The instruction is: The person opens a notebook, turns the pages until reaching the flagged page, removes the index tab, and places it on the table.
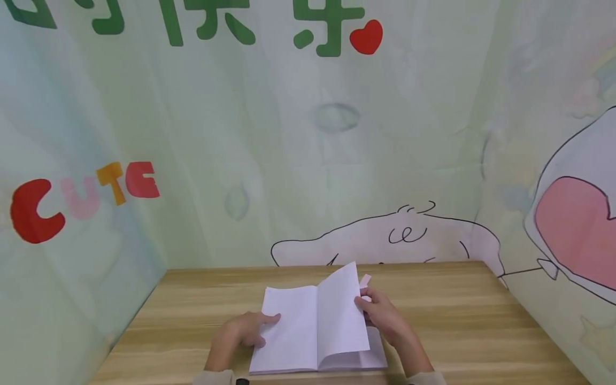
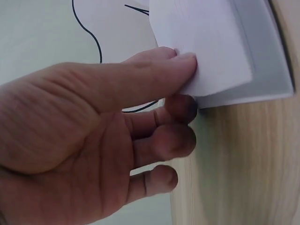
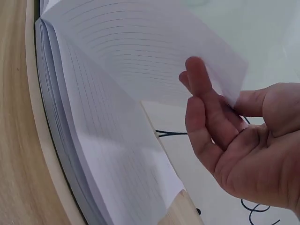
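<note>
An open notebook (image 1: pixel 290 331) with white pages lies on the wooden table. From its right side a lined page (image 1: pixel 339 315) stands raised and slightly curved; faint ruled lines show on the page (image 3: pixel 136 42) in the right wrist view. My right hand (image 1: pixel 386 316) pinches the raised page at its outer edge, thumb on one face and fingers on the other. At the left edge my left hand (image 1: pixel 239 332) grips the notebook's pages, its thumb on top. The left wrist view shows the thumb and forefinger of this hand (image 2: pixel 108 126) at a page corner, other fingers loosely bent below.
The wooden table (image 1: pixel 192 299) runs back to a printed cloth backdrop (image 1: pixel 202 133), which also hangs at both sides. A small pale pink strip (image 1: pixel 366 280) sticks up behind the raised page, near the right fingertips.
</note>
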Motion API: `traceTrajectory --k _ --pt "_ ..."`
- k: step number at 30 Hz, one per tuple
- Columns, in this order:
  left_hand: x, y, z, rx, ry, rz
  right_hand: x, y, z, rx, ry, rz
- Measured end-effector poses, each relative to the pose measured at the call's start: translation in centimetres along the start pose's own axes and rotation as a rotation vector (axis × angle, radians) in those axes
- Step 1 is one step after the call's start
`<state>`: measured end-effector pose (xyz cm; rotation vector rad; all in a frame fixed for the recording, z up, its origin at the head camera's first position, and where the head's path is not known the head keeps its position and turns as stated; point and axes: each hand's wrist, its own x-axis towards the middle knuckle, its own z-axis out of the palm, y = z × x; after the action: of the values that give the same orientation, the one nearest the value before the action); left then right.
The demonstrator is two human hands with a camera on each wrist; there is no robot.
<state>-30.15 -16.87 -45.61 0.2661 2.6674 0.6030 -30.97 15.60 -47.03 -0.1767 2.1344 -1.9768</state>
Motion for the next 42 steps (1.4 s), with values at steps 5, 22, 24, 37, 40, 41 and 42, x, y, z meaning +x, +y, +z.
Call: traceTrajectory --k 5,22,24,37,40,41,42 --pt "0.1 0.1 -0.2 0.033 -0.012 0.02 0.0 0.1 0.5 0.039 -0.056 -0.016" --pt "0.9 0.2 -0.3 -0.001 -0.004 0.305 0.3 0.7 2.8 0.004 -0.019 -0.055" --pt "1.0 0.2 -0.3 0.001 0.013 0.398 0.4 0.6 2.8 0.016 -0.023 -0.061" --pt "2.4 2.3 0.9 -0.083 0.246 0.589 0.7 1.3 3.7 0.01 -0.07 -0.068" --pt "2.5 2.9 1.2 -0.093 0.281 0.637 0.8 1.4 4.2 0.002 -0.079 -0.075" --pt "2.5 3.1 1.3 -0.094 0.29 0.653 0.8 1.4 4.4 0.002 -0.082 -0.078" --pt "2.5 3.3 1.4 -0.097 0.296 0.664 0.8 1.4 4.5 -0.001 -0.086 -0.08"
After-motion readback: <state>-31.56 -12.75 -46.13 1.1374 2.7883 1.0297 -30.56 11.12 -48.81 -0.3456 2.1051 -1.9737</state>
